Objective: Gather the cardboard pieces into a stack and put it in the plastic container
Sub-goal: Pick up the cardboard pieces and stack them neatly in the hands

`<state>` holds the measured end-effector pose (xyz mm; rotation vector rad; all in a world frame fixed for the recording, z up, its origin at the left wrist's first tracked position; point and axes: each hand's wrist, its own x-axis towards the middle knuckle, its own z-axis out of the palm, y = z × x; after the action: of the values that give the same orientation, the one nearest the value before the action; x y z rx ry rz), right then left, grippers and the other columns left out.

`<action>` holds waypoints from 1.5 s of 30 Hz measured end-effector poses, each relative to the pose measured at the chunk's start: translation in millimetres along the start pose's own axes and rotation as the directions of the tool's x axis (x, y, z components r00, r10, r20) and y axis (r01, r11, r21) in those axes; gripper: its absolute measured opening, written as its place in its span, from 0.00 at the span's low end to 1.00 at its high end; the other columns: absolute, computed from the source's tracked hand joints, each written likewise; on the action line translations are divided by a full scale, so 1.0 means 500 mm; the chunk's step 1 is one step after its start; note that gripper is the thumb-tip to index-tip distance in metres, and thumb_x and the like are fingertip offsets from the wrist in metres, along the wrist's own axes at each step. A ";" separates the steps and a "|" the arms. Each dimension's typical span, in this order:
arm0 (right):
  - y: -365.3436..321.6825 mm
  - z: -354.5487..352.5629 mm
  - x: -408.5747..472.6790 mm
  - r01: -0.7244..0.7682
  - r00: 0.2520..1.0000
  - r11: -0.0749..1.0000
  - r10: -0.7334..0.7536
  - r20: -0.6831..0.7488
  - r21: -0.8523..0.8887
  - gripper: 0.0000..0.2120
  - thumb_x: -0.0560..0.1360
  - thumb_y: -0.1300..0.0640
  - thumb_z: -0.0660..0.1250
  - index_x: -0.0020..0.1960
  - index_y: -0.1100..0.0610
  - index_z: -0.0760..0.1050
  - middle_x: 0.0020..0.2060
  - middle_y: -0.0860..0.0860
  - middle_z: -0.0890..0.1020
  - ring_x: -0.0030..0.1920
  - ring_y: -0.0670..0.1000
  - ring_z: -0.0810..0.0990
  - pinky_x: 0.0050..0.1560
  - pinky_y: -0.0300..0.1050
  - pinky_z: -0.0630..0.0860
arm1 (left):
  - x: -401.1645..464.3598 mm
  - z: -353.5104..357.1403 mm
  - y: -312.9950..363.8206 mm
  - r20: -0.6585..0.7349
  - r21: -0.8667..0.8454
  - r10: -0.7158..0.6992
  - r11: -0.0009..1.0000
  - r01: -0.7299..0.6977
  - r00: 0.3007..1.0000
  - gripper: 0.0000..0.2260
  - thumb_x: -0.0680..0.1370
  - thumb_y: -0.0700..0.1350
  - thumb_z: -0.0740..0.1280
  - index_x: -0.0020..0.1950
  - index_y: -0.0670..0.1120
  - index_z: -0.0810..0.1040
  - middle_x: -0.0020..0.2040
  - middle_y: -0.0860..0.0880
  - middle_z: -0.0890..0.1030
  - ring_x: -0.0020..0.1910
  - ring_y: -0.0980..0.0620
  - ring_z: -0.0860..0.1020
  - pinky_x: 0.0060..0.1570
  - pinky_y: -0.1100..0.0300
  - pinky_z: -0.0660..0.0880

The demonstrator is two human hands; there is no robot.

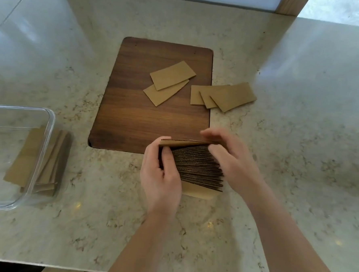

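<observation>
Clear rectangular plastic container (46, 140) at L w/ flat brown cardboard pieces (29, 160) inside; left hand (161, 176) & right hand (233, 162), fingers curled, clamp thick fanned stack of brown corrugated cardboard (197, 168) from both ends, low over pale stone countertop (298, 164), near dark wooden board (146, 112).

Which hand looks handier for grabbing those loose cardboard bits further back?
Probably the right hand: the loose pieces lie ahead and right of the stack. The left hand could keep holding that stack.
</observation>
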<state>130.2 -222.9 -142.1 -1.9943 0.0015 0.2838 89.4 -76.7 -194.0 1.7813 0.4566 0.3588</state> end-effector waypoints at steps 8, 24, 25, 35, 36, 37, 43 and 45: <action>0.046 0.083 -0.089 0.113 0.970 0.883 0.002 -0.243 0.456 0.25 0.73 0.50 0.66 0.71 0.51 0.75 0.60 0.49 0.83 0.61 0.52 0.82 0.59 0.47 0.81 | -0.004 0.000 0.021 -0.054 -0.133 -0.073 0.989 0.065 0.996 0.17 0.83 0.60 0.59 0.47 0.52 0.82 0.42 0.55 0.82 0.43 0.53 0.80 0.43 0.58 0.76; 0.066 0.079 -0.089 0.225 0.939 0.881 -0.083 -0.333 0.415 0.21 0.79 0.49 0.61 0.70 0.54 0.75 0.64 0.51 0.82 0.63 0.55 0.81 0.61 0.54 0.79 | -0.035 -0.036 0.003 0.018 -0.155 0.111 0.982 -0.107 0.994 0.18 0.82 0.48 0.62 0.66 0.40 0.81 0.55 0.60 0.85 0.53 0.56 0.83 0.51 0.63 0.78; 0.069 0.082 -0.091 0.221 0.942 0.901 -0.097 -0.322 0.374 0.21 0.79 0.49 0.61 0.70 0.54 0.75 0.63 0.49 0.82 0.62 0.53 0.82 0.59 0.48 0.79 | -0.036 -0.036 0.000 0.031 -0.158 0.114 0.982 -0.107 0.993 0.18 0.82 0.48 0.62 0.66 0.40 0.81 0.54 0.60 0.85 0.52 0.56 0.83 0.49 0.64 0.79; 0.039 0.098 -0.037 0.057 0.916 0.929 0.097 -0.390 0.365 0.10 0.80 0.55 0.63 0.47 0.55 0.81 0.39 0.45 0.84 0.40 0.42 0.81 0.39 0.34 0.75 | 0.005 0.006 0.024 -0.036 -0.072 0.006 0.997 -0.008 0.999 0.08 0.82 0.46 0.72 0.45 0.58 0.79 0.42 0.65 0.84 0.42 0.65 0.82 0.38 0.71 0.77; 0.039 0.089 -0.032 0.025 0.934 0.940 0.100 -0.343 0.341 0.10 0.80 0.54 0.63 0.46 0.53 0.82 0.40 0.46 0.85 0.41 0.42 0.81 0.39 0.34 0.77 | 0.006 0.007 0.025 -0.035 -0.060 0.003 0.998 -0.005 0.999 0.08 0.82 0.46 0.72 0.44 0.57 0.79 0.41 0.64 0.83 0.41 0.65 0.81 0.38 0.72 0.76; 0.037 0.074 -0.025 0.003 0.955 0.950 0.090 -0.284 0.313 0.10 0.80 0.53 0.63 0.46 0.51 0.82 0.41 0.47 0.85 0.41 0.43 0.82 0.39 0.35 0.78 | 0.006 0.009 0.027 -0.033 -0.055 -0.004 0.998 0.003 0.999 0.08 0.81 0.47 0.71 0.44 0.57 0.79 0.41 0.64 0.83 0.41 0.65 0.81 0.38 0.73 0.75; 0.027 -0.133 0.177 0.025 0.983 0.905 -0.100 -0.154 -0.426 0.29 0.79 0.62 0.71 0.76 0.43 0.71 0.76 0.50 0.72 0.72 0.48 0.71 0.71 0.47 0.67 | 0.006 0.003 0.032 0.005 -0.113 -0.076 0.991 0.076 0.997 0.08 0.81 0.50 0.71 0.43 0.60 0.80 0.38 0.60 0.83 0.36 0.63 0.79 0.36 0.65 0.78; 0.013 -0.194 0.255 -0.023 1.000 0.843 0.014 -0.020 -0.538 0.40 0.75 0.57 0.77 0.80 0.37 0.63 0.83 0.53 0.59 0.83 0.55 0.56 0.77 0.56 0.58 | 0.005 0.001 0.032 0.018 -0.115 -0.072 0.991 0.074 0.997 0.08 0.81 0.50 0.71 0.43 0.61 0.80 0.39 0.61 0.83 0.37 0.63 0.79 0.37 0.65 0.78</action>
<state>272.3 -296.4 -134.7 -2.5611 -0.0555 0.3034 93.9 -79.6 -178.8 1.6496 0.4800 0.3150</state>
